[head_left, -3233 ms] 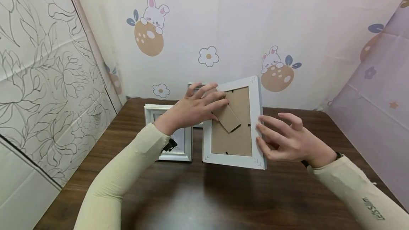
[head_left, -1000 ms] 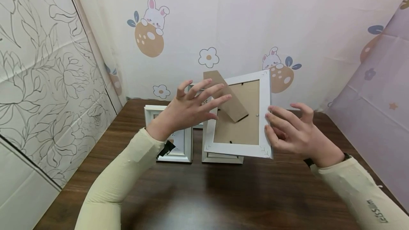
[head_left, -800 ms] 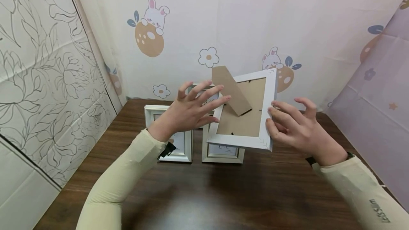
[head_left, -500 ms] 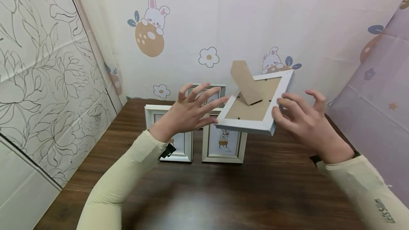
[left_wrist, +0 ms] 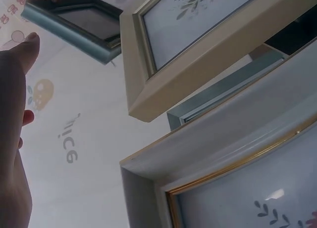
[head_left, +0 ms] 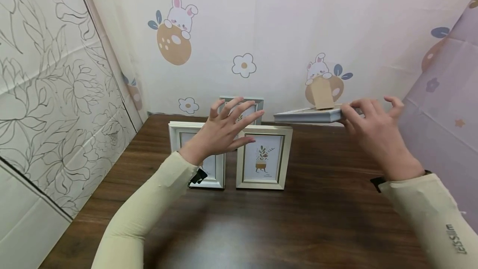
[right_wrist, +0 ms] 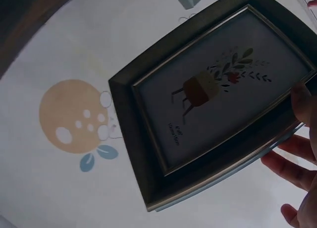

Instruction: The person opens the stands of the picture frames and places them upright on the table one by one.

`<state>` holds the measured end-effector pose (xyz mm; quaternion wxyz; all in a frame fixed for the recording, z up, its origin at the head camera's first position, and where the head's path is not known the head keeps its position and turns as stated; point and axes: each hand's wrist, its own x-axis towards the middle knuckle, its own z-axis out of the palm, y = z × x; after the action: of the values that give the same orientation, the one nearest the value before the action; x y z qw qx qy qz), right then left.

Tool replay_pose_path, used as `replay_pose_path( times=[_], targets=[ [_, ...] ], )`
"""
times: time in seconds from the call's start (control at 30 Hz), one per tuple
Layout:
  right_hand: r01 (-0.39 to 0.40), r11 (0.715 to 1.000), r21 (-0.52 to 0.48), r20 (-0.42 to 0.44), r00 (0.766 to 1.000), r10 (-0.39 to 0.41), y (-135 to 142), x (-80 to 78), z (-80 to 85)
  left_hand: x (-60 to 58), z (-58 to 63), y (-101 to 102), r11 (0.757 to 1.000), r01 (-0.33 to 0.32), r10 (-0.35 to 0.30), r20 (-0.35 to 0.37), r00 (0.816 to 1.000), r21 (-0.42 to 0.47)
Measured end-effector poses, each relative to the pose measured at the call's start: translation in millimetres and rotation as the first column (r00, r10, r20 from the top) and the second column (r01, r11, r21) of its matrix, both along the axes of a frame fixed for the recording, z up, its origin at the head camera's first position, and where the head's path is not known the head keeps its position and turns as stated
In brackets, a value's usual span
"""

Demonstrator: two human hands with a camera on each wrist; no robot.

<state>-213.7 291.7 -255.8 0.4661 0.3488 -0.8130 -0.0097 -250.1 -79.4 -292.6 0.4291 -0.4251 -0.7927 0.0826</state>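
Note:
At the right, my right hand (head_left: 381,132) pinches a blue-grey picture frame (head_left: 310,116) by its edge, holding it in the air. It lies nearly flat, back side up, with its cardboard easel stand (head_left: 322,94) swung out and pointing upward. The right wrist view shows the frame's front (right_wrist: 126,104), a potted-plant print inside, with the thumb on the border and fingers beneath. My left hand (head_left: 224,128) is spread out, fingers loosely extended, in front of the standing frames and gripping nothing. A cream picture frame (head_left: 285,157) stands upright just beyond its fingertips.
A white picture frame (head_left: 220,173) stands to the left, partly covered by the left hand and wrist. Behind the two stands a grey-blue frame (head_left: 260,106), close to the printed wall cloth (head_left: 261,32). All three rest on a dark wooden table (head_left: 298,227).
The held frame has moved right and back, tipping from near upright to almost flat. Its easel stand has swung out. The left hand has left its back, uncovering the cream frame.

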Motion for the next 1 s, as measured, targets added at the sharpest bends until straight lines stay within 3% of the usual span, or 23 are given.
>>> replay_pose_path(
  times=[0.23,0.47,0.8,1.0],
  targets=[
    [0.024,0.987,-0.158,0.049,0.999,-0.016,11,-8.0,-8.9,-5.2,-7.9,5,0.999,0.012,-0.015,0.076,0.997,0.041],
    [0.066,0.966,-0.249,0.140,0.990,-0.031,16,-6.3,-17.5,-11.7,-17.4,17,0.997,0.001,-0.014,0.161,0.987,0.081],
    [0.190,0.897,-0.399,0.296,0.953,-0.070,10,1.8,-27.7,-16.6,-17.8,37,0.978,-0.049,-0.004,0.250,0.968,0.204],
    [0.233,0.858,-0.457,0.325,0.942,-0.082,8,4.9,-34.0,-20.3,-15.6,54,0.977,-0.074,0.019,0.266,0.964,0.199]
  ],
)
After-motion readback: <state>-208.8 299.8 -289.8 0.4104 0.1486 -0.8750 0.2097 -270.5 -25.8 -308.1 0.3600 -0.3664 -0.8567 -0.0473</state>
